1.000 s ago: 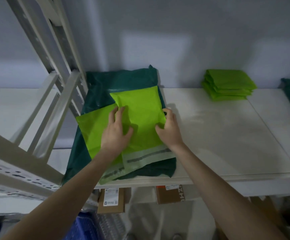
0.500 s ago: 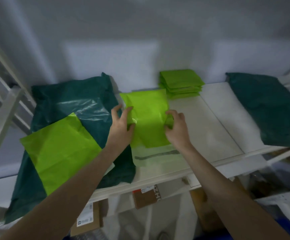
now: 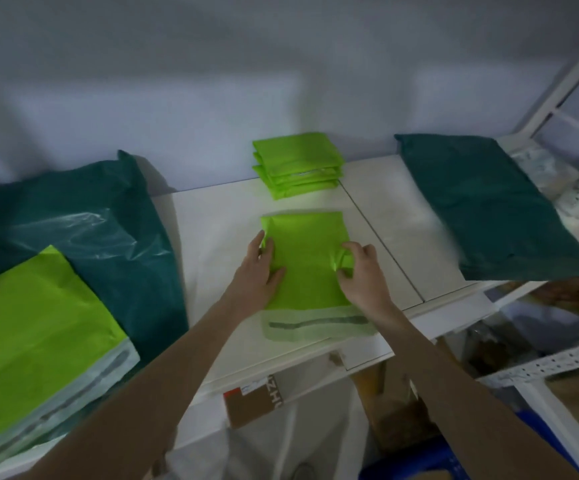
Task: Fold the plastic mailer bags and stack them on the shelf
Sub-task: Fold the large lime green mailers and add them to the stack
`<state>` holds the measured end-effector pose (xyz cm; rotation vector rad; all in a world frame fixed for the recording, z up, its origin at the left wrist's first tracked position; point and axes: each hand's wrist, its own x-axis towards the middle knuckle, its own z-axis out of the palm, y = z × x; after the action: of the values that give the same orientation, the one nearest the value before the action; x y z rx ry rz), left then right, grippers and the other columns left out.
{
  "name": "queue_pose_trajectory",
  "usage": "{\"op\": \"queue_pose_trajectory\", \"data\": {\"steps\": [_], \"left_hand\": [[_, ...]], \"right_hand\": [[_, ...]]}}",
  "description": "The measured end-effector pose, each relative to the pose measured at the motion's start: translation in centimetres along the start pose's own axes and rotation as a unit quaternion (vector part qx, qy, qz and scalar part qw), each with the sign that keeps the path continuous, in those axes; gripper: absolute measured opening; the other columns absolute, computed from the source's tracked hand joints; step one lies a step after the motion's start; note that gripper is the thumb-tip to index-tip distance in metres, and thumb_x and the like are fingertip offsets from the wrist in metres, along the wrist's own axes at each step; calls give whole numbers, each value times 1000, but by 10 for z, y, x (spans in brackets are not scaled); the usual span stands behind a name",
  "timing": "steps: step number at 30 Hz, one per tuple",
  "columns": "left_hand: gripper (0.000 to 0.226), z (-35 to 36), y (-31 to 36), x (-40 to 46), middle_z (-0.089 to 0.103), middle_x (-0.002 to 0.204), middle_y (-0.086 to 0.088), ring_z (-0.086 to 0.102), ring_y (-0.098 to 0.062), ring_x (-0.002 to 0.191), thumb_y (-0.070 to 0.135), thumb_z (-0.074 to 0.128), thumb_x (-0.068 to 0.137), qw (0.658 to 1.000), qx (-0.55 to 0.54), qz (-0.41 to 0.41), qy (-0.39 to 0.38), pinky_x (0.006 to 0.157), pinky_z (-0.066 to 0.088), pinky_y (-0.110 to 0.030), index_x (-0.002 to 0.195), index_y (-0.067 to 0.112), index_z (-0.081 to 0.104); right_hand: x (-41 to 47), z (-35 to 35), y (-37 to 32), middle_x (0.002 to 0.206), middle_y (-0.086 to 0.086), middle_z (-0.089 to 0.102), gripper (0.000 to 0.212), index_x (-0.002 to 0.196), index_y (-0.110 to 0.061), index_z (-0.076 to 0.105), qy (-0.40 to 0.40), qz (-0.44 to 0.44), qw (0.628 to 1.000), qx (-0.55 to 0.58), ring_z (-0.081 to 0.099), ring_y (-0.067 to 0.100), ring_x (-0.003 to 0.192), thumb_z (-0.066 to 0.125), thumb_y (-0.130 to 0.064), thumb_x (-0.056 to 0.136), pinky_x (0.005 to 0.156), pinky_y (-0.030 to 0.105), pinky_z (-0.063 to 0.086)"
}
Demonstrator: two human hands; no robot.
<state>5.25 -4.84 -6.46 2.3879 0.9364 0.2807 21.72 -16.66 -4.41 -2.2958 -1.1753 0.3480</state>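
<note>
- Your left hand (image 3: 259, 271) lies flat and spread on the left edge of the lime-green mailer bag (image 3: 307, 261), palm down, fingers pressing the plastic to the white shelf (image 3: 211, 237); it presses and does not clasp.
- Your right hand (image 3: 359, 271) sits on the bag's right edge with its fingers curled in, pinching a small bunch of the green plastic between thumb and fingertips.
- The bag lies between your two hands on the shelf, its pale flap with the dark adhesive strip (image 3: 315, 322) pointing toward you, just below both wrists.
- Beyond your fingertips, near the back wall, sits the stack of folded green bags (image 3: 298, 164), apart from the one you hold.
- Well off to the left of your left hand, an unfolded green mailer (image 3: 35, 341) rests on top of a pile of dark teal bags (image 3: 108, 216).
- To the right of your right hand, past the seam in the shelf board, another dark teal bag (image 3: 492, 206) lies flat, clear of your grip.
- Below your forearms, under the shelf edge, a brown cardboard box (image 3: 253, 403) shows with a printed label; the lettering is too blurred to read.
</note>
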Motion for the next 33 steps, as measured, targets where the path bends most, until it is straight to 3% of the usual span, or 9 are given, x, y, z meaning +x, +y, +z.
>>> {"op": "queue_pose_trajectory", "data": {"steps": [3, 5, 9, 14, 17, 21, 25, 29, 33], "left_hand": [[65, 10, 3, 3, 4, 158, -5, 18, -25, 141, 44, 38, 96, 992, 122, -21, -20, 109, 27, -40, 149, 12, 18], [71, 8, 7, 4, 17, 155, -6, 22, -26, 139, 56, 25, 87, 990, 136, -33, 17, 106, 29, -41, 143, 14, 31], [71, 5, 18, 21, 36, 147, -12, 35, -31, 133, 48, 20, 81, 988, 103, -21, 115, 104, 32, -43, 132, 7, 47], [56, 14, 35, 52, 9, 158, -7, 7, -22, 146, 29, 25, 98, 987, 141, -4, 75, 117, 6, -39, 149, 8, 18], [55, 24, 35, 67, 2, 159, -5, 1, -20, 147, 30, 20, 100, 983, 181, 8, 39, 118, 4, -39, 150, 10, 10], [78, 35, 24, 71, 17, 157, -5, 15, -23, 145, 44, -6, 84, 981, 189, 23, 36, 116, 12, -38, 148, 11, 23], [78, 40, 17, 72, 16, 157, -1, 12, -20, 146, 47, -8, 83, 982, 187, 20, 23, 117, 12, -36, 149, 16, 19], [74, 43, 15, 74, 16, 157, -2, 10, -25, 146, 46, -4, 85, 983, 179, 22, 25, 117, 10, -38, 149, 17, 22], [72, 44, 14, 73, 7, 158, -7, 0, -37, 145, 46, -5, 85, 983, 182, 11, 23, 117, 4, -42, 149, 22, 16]], "right_hand": [[2, -3, 18, 120, 15, 44, 49, 132, -10, 41, -25, -5, 998, -60, 52, 31, 100, 59, -20, 87, 80, 37, 46], [2, -6, 24, 122, 13, 42, 49, 130, -13, 42, -16, -8, 990, -141, 42, 32, 115, 57, -32, 88, 86, 39, 43], [16, -12, 21, 132, 13, 40, 49, 130, -9, 43, 41, -67, 984, -161, 37, 29, 122, 51, -36, 90, 94, 41, 41], [49, 3, -1, 157, 11, 16, 61, 147, -7, 21, -14, -152, 974, -170, 14, 25, 145, 42, -32, 95, 116, 47, 17], [63, 18, -3, 159, 6, 5, 60, 149, -7, 10, -55, -174, 963, -197, 3, 19, 147, 32, -32, 99, 118, 48, 9], [73, 31, 7, 159, 3, -2, 57, 150, -10, 2, -102, -168, 959, -203, -4, 15, 146, 21, -35, 102, 118, 46, 2], [76, 37, 14, 159, 2, -1, 58, 150, -12, 3, -101, -175, 959, -198, -4, 15, 146, 15, -39, 100, 118, 45, 3], [76, 41, 16, 159, 4, 3, 81, 150, -12, 8, -82, -182, 960, -198, 0, 19, 147, -10, -49, 80, 117, 45, 7], [76, 42, 17, 158, 12, 2, 79, 150, -18, 13, -67, -175, 966, -180, -2, 28, 146, -6, -51, 81, 117, 44, 5]]}}
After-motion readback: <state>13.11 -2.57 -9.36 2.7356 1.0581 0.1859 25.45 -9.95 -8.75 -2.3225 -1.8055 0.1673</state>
